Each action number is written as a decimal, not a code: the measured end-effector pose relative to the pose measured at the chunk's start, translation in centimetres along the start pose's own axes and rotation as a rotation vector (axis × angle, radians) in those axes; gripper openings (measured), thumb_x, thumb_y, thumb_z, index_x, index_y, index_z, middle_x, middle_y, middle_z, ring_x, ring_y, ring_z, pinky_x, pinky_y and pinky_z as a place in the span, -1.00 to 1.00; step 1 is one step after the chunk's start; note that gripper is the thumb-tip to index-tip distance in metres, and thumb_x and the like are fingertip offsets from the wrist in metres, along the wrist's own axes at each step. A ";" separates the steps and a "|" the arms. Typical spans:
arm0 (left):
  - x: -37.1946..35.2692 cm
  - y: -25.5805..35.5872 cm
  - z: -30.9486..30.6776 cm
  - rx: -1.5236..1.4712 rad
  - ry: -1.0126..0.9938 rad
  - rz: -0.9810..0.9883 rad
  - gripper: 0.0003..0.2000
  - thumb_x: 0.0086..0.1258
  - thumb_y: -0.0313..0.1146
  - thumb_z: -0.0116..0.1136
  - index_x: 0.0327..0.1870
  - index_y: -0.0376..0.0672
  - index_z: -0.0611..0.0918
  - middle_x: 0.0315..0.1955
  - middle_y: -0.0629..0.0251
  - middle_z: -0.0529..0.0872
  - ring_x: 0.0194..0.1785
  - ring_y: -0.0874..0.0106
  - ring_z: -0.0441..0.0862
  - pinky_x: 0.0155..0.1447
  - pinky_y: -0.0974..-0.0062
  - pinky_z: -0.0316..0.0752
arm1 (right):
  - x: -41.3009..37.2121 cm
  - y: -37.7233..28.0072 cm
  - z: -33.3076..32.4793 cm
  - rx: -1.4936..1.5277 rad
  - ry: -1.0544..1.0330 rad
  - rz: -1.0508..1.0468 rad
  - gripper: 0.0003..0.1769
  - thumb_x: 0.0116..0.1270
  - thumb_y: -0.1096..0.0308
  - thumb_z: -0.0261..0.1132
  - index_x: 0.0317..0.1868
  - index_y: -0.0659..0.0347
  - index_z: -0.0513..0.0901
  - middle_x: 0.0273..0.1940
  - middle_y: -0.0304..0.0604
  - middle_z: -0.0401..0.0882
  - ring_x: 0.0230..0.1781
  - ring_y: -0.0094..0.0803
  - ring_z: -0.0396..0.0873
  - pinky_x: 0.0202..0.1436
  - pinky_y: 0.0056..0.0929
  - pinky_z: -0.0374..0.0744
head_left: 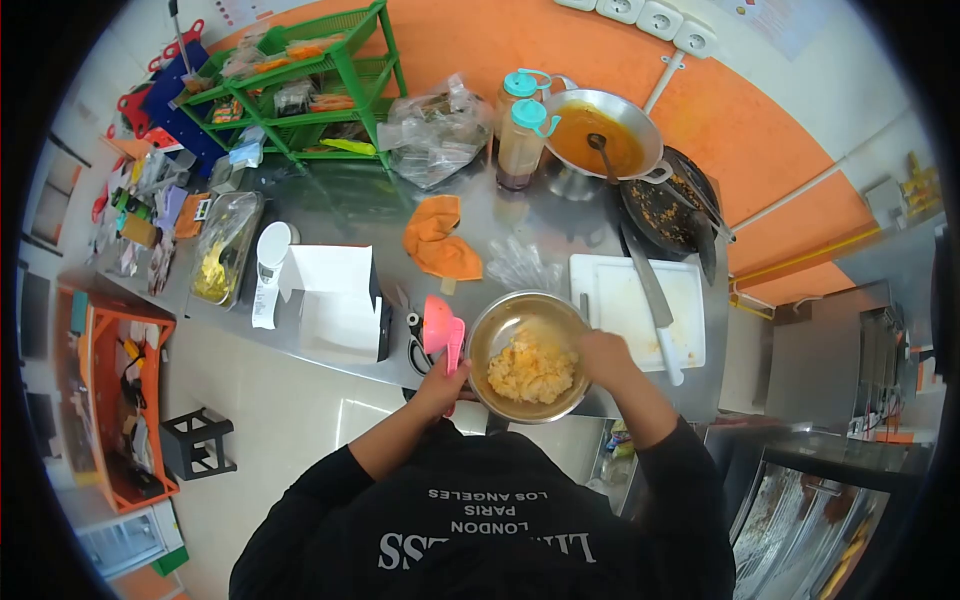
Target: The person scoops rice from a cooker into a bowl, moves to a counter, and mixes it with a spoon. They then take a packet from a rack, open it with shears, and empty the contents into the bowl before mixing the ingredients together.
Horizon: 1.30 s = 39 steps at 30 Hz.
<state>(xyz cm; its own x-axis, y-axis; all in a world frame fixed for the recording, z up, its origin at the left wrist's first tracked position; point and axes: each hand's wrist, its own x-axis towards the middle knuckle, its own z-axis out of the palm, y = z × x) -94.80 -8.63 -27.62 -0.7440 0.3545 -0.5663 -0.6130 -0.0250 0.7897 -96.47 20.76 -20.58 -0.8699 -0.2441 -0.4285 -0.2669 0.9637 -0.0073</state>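
Note:
A metal bowl (482, 338) with a mound of yellowish rice (532, 370) sits at the front edge of the steel table. At the bowl's left side, my left hand (441, 386) is closed on the handle of a pink scoop (438, 325), whose cup points up and away from me. My right hand (606, 359) is closed at the bowl's right rim; a thin metal handle shows just above it, and what the fingers grip is too hidden to name. Black scissors (417, 345) lie left of the pink scoop. An open white box (338, 310) stands further left.
Right of the bowl, a knife (653, 300) lies on a white cutting board (610, 290). Behind are a pan of orange sauce (600, 135), a dark pan (665, 215), bottles (520, 150), an orange cloth (440, 240) and a green rack (345, 75). A plastic tray (225, 250) stands left.

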 end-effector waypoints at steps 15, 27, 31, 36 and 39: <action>-0.4 -0.2 0.6 -0.037 -0.034 -0.064 -0.65 0.56 -0.17 -0.12 0.23 -0.12 0.32 0.11 0.18 0.50 0.11 0.34 0.57 0.09 0.19 0.61 | -10.3 -4.6 -0.2 0.085 0.299 0.203 -0.44 0.19 0.43 0.15 0.27 0.26 0.43 -0.29 -0.05 0.55 -0.42 -0.19 0.61 -0.48 -0.22 0.57; 0.4 -2.1 -1.4 0.073 -0.071 -0.093 -0.60 0.49 -0.23 0.03 0.24 -0.22 0.36 -0.02 0.12 0.62 -0.05 0.38 0.66 -0.18 0.38 0.69 | -11.2 -11.6 4.5 0.307 0.298 0.006 -0.39 0.23 0.42 0.12 0.34 0.12 0.37 -0.25 0.04 0.59 -0.41 -0.11 0.66 -0.41 -0.21 0.63; 1.0 -3.4 -1.0 -0.243 -0.106 -0.023 -0.62 0.38 -0.41 0.15 0.16 -0.33 0.40 -0.08 0.02 0.64 -0.18 0.27 0.71 -0.18 0.34 0.71 | -10.7 -10.4 6.9 0.371 0.271 0.171 -0.47 0.30 0.38 0.08 0.32 0.08 0.41 -0.28 0.00 0.61 -0.39 -0.13 0.66 -0.40 -0.18 0.62; 1.9 -0.4 -1.2 -0.044 -0.362 0.012 -0.58 0.41 -0.49 -0.07 0.28 -0.28 0.27 0.09 -0.02 0.54 0.10 0.08 0.61 0.10 0.04 0.62 | -9.9 -11.7 6.4 0.426 0.388 0.523 -0.52 0.38 0.32 0.04 0.31 0.06 0.42 -0.29 -0.03 0.65 -0.36 -0.10 0.69 -0.37 -0.16 0.62; 3.9 -0.1 -2.3 -0.054 -0.440 0.045 -0.50 0.43 -0.47 -0.05 0.37 -0.21 0.19 0.23 -0.04 0.42 0.21 0.02 0.52 0.16 -0.06 0.56 | -8.5 -13.2 6.6 0.520 0.276 0.602 -0.49 0.28 0.34 0.13 0.28 0.11 0.45 -0.18 0.00 0.68 -0.29 -0.09 0.71 -0.37 -0.14 0.64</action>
